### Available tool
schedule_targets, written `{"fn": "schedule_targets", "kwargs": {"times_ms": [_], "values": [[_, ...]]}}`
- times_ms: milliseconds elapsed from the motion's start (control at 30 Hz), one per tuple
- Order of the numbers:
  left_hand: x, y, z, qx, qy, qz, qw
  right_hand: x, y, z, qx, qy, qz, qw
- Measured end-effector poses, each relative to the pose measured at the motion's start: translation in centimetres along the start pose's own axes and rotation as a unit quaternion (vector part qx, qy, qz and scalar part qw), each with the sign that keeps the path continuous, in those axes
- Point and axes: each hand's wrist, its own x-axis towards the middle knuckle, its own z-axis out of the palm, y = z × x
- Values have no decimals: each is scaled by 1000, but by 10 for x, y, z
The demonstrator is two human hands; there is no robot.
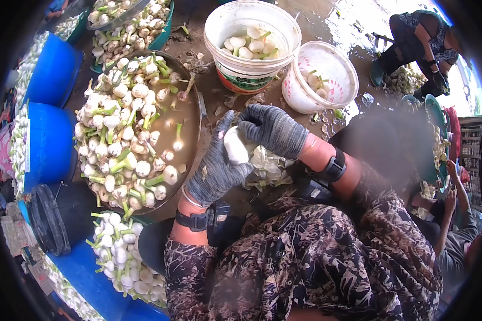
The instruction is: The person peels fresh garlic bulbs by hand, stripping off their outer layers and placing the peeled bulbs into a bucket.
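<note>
A white garlic bulb (235, 147) is held between my two grey-gloved hands, over a wet floor. My left hand (211, 166) wraps around it from the left and below, thumb along its lower end. Curled fingers of my right hand (273, 130) press at the bulb's upper right side; whether they pinch its skin is hidden. Just below my right hand lies a heap of pale, papery garlic skins (267, 167). To the left of my hands, a wide round basin (199, 115) holds many garlic bulbs (126, 128) with green stem stubs, partly in murky water.
Two white buckets (219, 61) (332, 104) with some garlic stand ahead. Blue tubs (51, 139) and a black bucket (54, 214) line the left. More garlic (120, 254) lies at lower left. One person (420, 43) bends at upper right; another's arm (457, 198) shows at right.
</note>
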Motion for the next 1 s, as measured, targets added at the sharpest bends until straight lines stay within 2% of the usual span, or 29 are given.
{"fn": "schedule_targets", "kwargs": {"times_ms": [67,100,167,200,233,300,333,367,433,467,500,533,567,600,633,667,700,767,833,867,967,1000], "values": [[0,-3,-1,10,1,0,1000,-1,2,-3,191,-15,-23,981],[-1,-7,-1,11,3,1,1000,-1,1,-3,191,-15,-25,981],[-2,-14,-1,54,31,29,998,-5,-1,-4,105,-35,-101,989],[0,-12,-1,53,31,29,998,-5,-4,-4,27,-18,-76,997],[2,-9,0,-21,19,-17,999,-6,-7,-6,28,-18,-76,997],[3,-3,0,-167,-6,-111,980,-8,-16,-7,-125,33,-164,978],[0,-14,0,-131,31,-158,978,-6,-11,-2,-163,39,-158,973],[-2,-17,2,-131,30,-158,978,-5,-9,1,-163,39,-158,973],[-3,-12,7,67,53,-137,987,-4,-7,4,-99,101,-81,987],[-3,-9,7,67,52,-137,987,2,6,6,-35,131,-80,987],[-3,-6,8,77,84,-80,990,8,17,2,-9,127,-38,991],[-3,-4,9,86,116,-22,989,15,24,-5,24,110,34,993],[-4,-5,7,86,115,-21,989,18,30,-13,56,92,105,989],[-6,-7,3,-3,116,-43,992,18,25,-26,-69,63,86,992],[-7,-8,0,-92,117,-63,987,15,30,-30,-69,64,83,992],[-7,-8,-1,-182,131,-100,969,13,38,-31,-146,19,77,986],[-5,-6,-3,-180,134,-97,970,13,37,-31,-222,-26,70,972],[-4,-1,-6,-123,147,-62,980,7,34,-23,-268,-6,30,963],[-3,4,-6,-133,138,-64,979,9,18,-19,12,-16,46,999],[-3,2,-5,-164,135,-43,976,7,8,-23,25,-38,32,998],[-1,-10,1,-208,122,-9,970,7,-4,-14,87,-204,99,970],[0,-13,1,-220,120,1,968,6,8,1,124,-165,18,978]]}}
